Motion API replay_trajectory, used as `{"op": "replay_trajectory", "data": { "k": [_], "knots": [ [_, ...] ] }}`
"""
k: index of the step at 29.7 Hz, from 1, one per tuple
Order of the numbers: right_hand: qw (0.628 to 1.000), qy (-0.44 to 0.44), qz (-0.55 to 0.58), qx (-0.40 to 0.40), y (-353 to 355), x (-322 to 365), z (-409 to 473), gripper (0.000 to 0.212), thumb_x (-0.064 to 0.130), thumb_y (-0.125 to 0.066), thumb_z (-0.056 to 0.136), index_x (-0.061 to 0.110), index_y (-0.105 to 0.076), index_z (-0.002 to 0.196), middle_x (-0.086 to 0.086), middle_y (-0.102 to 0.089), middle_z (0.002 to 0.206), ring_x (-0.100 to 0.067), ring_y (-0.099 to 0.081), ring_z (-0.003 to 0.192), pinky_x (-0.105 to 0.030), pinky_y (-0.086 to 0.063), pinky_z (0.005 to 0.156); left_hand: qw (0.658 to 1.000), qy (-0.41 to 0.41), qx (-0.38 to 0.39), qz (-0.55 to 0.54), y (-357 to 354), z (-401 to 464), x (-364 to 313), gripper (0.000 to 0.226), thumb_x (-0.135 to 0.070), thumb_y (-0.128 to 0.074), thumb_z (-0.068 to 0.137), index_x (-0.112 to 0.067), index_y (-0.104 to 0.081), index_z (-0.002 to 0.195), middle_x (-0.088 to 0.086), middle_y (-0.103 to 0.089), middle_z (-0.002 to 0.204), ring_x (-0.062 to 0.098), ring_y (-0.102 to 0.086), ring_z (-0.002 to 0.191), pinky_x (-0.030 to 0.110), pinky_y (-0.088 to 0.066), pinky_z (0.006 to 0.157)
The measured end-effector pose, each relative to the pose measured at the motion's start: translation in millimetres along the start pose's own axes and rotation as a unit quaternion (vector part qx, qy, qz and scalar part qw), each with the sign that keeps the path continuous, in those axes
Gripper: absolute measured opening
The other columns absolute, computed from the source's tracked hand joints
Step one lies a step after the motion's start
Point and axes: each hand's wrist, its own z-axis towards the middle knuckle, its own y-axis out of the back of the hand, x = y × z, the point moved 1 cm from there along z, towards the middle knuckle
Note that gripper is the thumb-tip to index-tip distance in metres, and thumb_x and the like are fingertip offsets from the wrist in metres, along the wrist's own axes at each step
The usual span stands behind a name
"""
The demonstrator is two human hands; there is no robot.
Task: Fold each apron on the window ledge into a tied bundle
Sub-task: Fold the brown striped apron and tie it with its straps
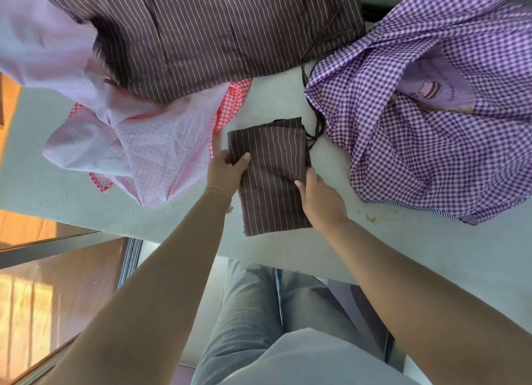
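A brown pinstriped apron (273,177), already folded into a narrow rectangle, lies on the pale window ledge (288,102) directly in front of the person. The left hand (226,170) grips its left edge, thumb on top and fingers curled under the cloth. The right hand (319,199) pinches the right edge near the middle, fingers bent onto the fabric. A dark tie string (315,125) trails out from the far right corner, running back past the purple cloth.

To do this step well, the layers should probably be kept square and pressed flat while the next fold or roll is made, so the stripes stay aligned and the bundle does not spring open. The string wants to stay free and outside the folds, since it must wrap and knot the bundle at the end.

Three more aprons lie unfolded around it: a larger brown striped apron (201,33) at the back, a pink check apron (138,142) to the left, and a purple gingham apron (417,142) to the right. The purple one gapes open like a pouch, showing a printed lining; whether anything sits inside cannot be told. No true containers are visible.
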Motion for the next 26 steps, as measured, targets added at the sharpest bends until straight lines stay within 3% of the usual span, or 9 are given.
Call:
{"op": "replay_trajectory", "data": {
  "k": [3,8,11,13,15,17,21,24,26],
  "knots": [
    [1.0,-0.024,-0.006,0.013,1,3,13,0.043,0.037,-0.027,0.104,0.007,-0.038,0.132,-0.001,-0.052,0.075,-0.01,-0.042,0.049,-0.022,-0.026,0.041,0.995,-0.056,-0.005,0.079,2,9,-2,0.03,-0.031,-0.058,0.094,-0.012,-0.057,0.117,-0.004,-0.062,0.102,0.014,-0.059,0.09,0.023,-0.046,0.075],
    [0.996,-0.084,0.005,0.03,-3,2,21,0.039,0.039,-0.027,0.103,0.007,-0.039,0.122,0.005,-0.045,0.058,-0.012,-0.043,0.045,-0.025,-0.026,0.04,0.99,-0.03,-0.005,0.135,1,40,-4,0.036,-0.035,-0.054,0.096,-0.01,-0.055,0.121,0.004,-0.064,0.11,0.02,-0.06,0.098,0.031,-0.046,0.082],
    [0.993,-0.111,0.004,0.045,-2,4,26,0.038,0.041,-0.027,0.103,0.008,-0.039,0.118,0.005,-0.046,0.057,-0.012,-0.044,0.045,-0.026,-0.027,0.04,0.977,-0.074,-0.101,0.172,4,32,-6,0.034,-0.03,-0.056,0.094,-0.01,-0.047,0.12,0.005,-0.058,0.112,0.023,-0.057,0.102,0.038,-0.048,0.087],
    [0.991,-0.124,-0.002,0.049,-2,3,26,0.037,0.041,-0.028,0.103,0.009,-0.039,0.118,0.005,-0.045,0.057,-0.011,-0.042,0.045,-0.026,-0.027,0.04,0.887,-0.323,-0.16,0.289,1,13,-1,0.031,-0.022,-0.056,0.093,-0.009,-0.049,0.121,0.01,-0.051,0.122,0.026,-0.05,0.112,0.04,-0.043,0.098],
    [0.989,-0.135,0.0,0.053,-1,4,28,0.035,0.041,-0.029,0.103,0.01,-0.039,0.117,0.004,-0.048,0.06,-0.011,-0.042,0.046,-0.026,-0.027,0.04,0.783,-0.492,-0.05,0.377,-13,-9,17,0.038,-0.024,-0.054,0.094,-0.011,-0.048,0.129,0.013,-0.047,0.137,0.03,-0.041,0.129,0.045,-0.032,0.11],
    [0.988,-0.146,0.019,0.053,0,4,30,0.036,0.043,-0.033,0.102,0.01,-0.038,0.116,-0.001,-0.059,0.07,-0.013,-0.045,0.05,-0.027,-0.028,0.042,0.746,-0.444,0.076,0.49,-22,-18,38,0.056,-0.044,-0.041,0.096,-0.018,-0.033,0.146,0.008,-0.029,0.155,0.03,-0.021,0.144,0.049,-0.019,0.117],
    [0.956,-0.276,0.101,-0.02,8,-8,30,0.051,0.045,-0.054,0.093,0.011,-0.037,0.129,-0.005,-0.063,0.097,-0.018,-0.06,0.073,-0.028,-0.044,0.054,0.706,-0.342,0.115,0.609,-23,-9,58,0.068,-0.062,-0.007,0.093,-0.028,0.009,0.15,-0.002,0.008,0.16,0.024,0.01,0.147,0.045,0.003,0.119],
    [0.973,-0.06,0.046,-0.217,16,0,20,0.036,0.017,-0.057,0.092,0.009,-0.05,0.126,-0.009,-0.06,0.117,-0.02,-0.058,0.104,-0.034,-0.053,0.081,0.698,-0.335,0.122,0.621,-24,-6,55,0.068,-0.062,0.0,0.091,-0.028,0.015,0.148,-0.004,0.019,0.155,0.02,0.019,0.143,0.043,0.009,0.117],
    [0.972,0.168,0.032,-0.158,11,14,16,0.034,0.016,-0.051,0.096,0.012,-0.053,0.13,-0.005,-0.057,0.129,-0.018,-0.05,0.121,-0.038,-0.045,0.1,0.697,-0.343,0.131,0.615,-24,-4,57,0.069,-0.061,-0.002,0.091,-0.026,0.013,0.148,-0.004,0.018,0.156,0.02,0.018,0.143,0.043,0.007,0.118]
  ]
}}
